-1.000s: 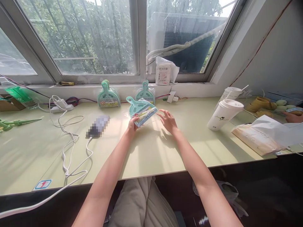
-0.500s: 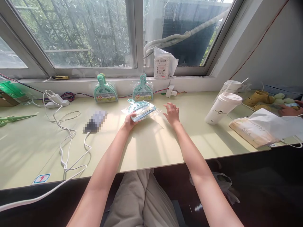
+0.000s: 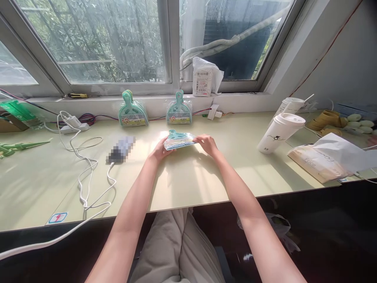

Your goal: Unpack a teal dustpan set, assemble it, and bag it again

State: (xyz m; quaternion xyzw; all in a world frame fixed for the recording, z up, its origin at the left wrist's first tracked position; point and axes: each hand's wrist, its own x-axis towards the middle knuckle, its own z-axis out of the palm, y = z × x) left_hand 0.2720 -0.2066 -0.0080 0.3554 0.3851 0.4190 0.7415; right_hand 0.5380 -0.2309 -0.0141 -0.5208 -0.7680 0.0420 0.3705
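Between my two hands is a green mini dustpan and brush set [image 3: 180, 141] in a clear plastic wrapper, held tilted a little above the table. My left hand [image 3: 161, 149] is closed on its left edge. At the right corner my right hand [image 3: 207, 144] pinches the wrapped set with thumb and fingers. Behind it, a wrapped stack of the same dustpan sets [image 3: 133, 110] leans against the wall under the window. To its right leans another wrapped stack [image 3: 179, 108].
A blurred phone [image 3: 120, 150] with a white cable [image 3: 88, 165] lies to the left. White lidded cups [image 3: 279, 133] and a tissue pack [image 3: 319, 159] stand on the right. A white package [image 3: 204, 80] sits on the sill, with a screwdriver [image 3: 78, 95] farther left.
My right hand has moved left and taken hold of the right corner of the dustpan set. The set has tilted flatter, and the view has shifted slightly.
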